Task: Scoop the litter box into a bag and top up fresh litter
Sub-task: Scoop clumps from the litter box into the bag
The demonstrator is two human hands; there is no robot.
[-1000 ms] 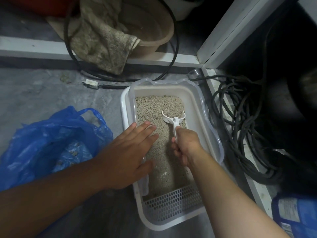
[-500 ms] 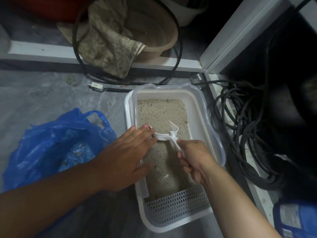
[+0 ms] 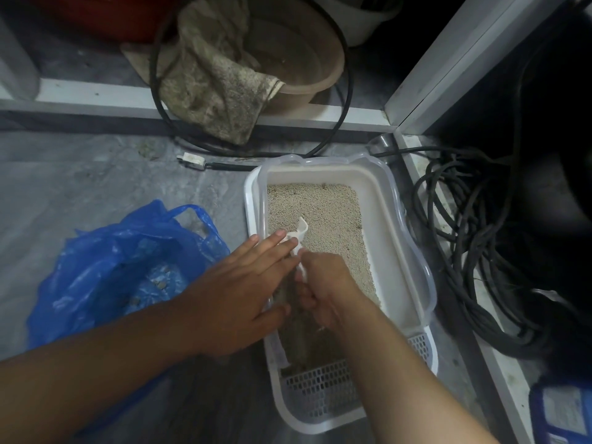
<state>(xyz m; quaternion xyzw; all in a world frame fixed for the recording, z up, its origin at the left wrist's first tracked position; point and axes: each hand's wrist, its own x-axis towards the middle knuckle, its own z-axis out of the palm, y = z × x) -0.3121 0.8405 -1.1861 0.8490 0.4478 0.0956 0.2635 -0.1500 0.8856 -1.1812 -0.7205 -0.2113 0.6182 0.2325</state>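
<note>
A white litter box (image 3: 382, 200) full of beige litter (image 3: 323, 213) lies on the grey floor, with a perforated grid at its near end. My right hand (image 3: 326, 293) is closed around the handle of a white scoop (image 3: 299, 233), whose head is above the litter by the box's left wall. My left hand (image 3: 237, 293) lies flat over the box's left rim with fingers spread, its fingertips touching the scoop head. An open blue plastic bag (image 3: 125, 267) with some scooped bits inside sits on the floor left of the box.
A coil of black cables (image 3: 474, 251) lies right of the box. A dirty rag (image 3: 214, 84) hangs over a brown basin (image 3: 307, 59) behind a white ledge. A white plug (image 3: 191, 161) lies on the floor. A blue package (image 3: 563, 411) is at the bottom right.
My right hand has swung the scoop from the middle of the litter leftward to the box's left wall, where it now meets my left fingertips. My left hand stayed on the rim.
</note>
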